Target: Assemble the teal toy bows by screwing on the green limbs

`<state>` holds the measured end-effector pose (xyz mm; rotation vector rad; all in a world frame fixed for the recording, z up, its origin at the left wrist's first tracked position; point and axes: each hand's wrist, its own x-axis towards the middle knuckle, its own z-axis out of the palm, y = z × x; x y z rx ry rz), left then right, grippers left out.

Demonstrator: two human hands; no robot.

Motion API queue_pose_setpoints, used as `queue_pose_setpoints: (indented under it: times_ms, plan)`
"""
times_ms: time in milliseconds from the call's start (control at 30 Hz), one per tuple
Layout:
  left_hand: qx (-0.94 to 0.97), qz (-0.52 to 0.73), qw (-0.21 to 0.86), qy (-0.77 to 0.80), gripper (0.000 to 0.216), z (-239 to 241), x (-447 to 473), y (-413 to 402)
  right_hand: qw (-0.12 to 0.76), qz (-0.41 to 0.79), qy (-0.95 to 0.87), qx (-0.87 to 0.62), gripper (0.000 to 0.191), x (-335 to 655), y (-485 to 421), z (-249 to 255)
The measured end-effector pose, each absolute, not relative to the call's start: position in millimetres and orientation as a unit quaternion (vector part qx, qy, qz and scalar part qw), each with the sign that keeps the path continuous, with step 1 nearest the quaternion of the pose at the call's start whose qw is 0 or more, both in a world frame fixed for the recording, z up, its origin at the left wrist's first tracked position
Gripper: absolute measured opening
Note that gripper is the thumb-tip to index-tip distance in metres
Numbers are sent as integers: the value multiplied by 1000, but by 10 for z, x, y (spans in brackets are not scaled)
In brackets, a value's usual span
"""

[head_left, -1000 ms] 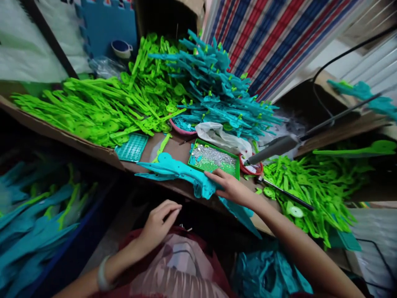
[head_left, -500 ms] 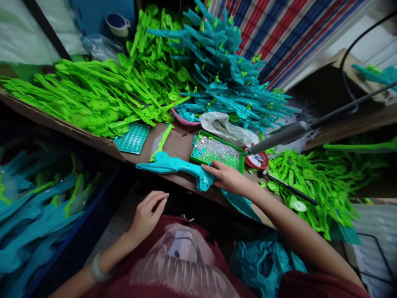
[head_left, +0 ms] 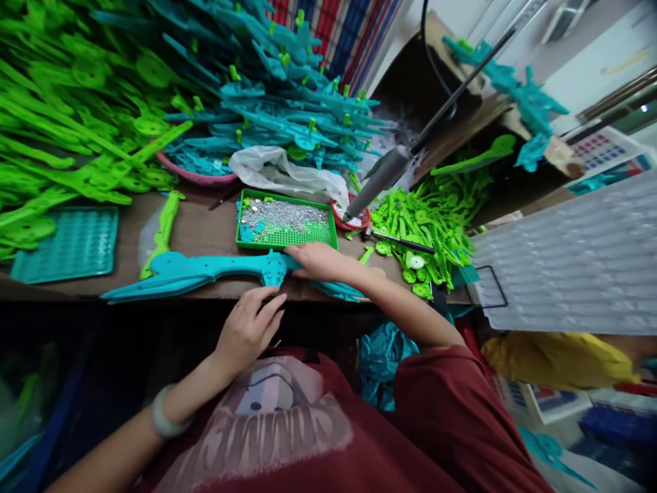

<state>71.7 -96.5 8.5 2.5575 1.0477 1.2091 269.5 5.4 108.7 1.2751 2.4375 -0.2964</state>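
A long blue plastic part (head_left: 205, 267) lies along the front of the bench, its forked, pointed end to the left and a knobbly end to the right. My right hand (head_left: 321, 262) reaches over from the right, with fingers and thumb closed on that right end. Just below the knobbly end is my left hand (head_left: 249, 325), its fingers stretched and apart with nothing in them. Behind the part stands a green perforated tray (head_left: 287, 238) full of small silvery pieces, probably screws. A bright green plastic piece (head_left: 167, 226) rests left of the tray.
Heaps of green parts (head_left: 51, 130) and blue parts (head_left: 287, 103) fill the back. A pink basket (head_left: 200, 179), a red basket (head_left: 354, 216) and a teal tray (head_left: 72, 246) stand on the bench. At right are a hammer (head_left: 403, 241) and a grey hanging tool (head_left: 377, 181).
The view has swung to the right. The blue part has turned so its knobbly end faces differently. My left hand has come up close beneath it, and its fingers have spread.
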Motion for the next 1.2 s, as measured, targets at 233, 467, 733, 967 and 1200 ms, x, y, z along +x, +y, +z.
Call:
queue_pose_setpoints:
  times_ms: [233,467,733,967,1200]
  plan:
    - [881,354,-18,313,27,78,921,-821,139,-122,862,472,36,2777,57,1060]
    - [918,277,-68,275,31,87,1181,-806,131,-93,865,475,35,3009,-63,1034]
    - [904,253,-30,343,27,260,1107,-657,-23,70,865,496,30,3074,-1184,631]
    - [922,137,49,359,50,300,947,-283,-54,47,837,543,47,2748,-1288,23]
    - [928,129,33,349,49,284,942,-262,-47,98,806,582,45,2776,-1347,-92]
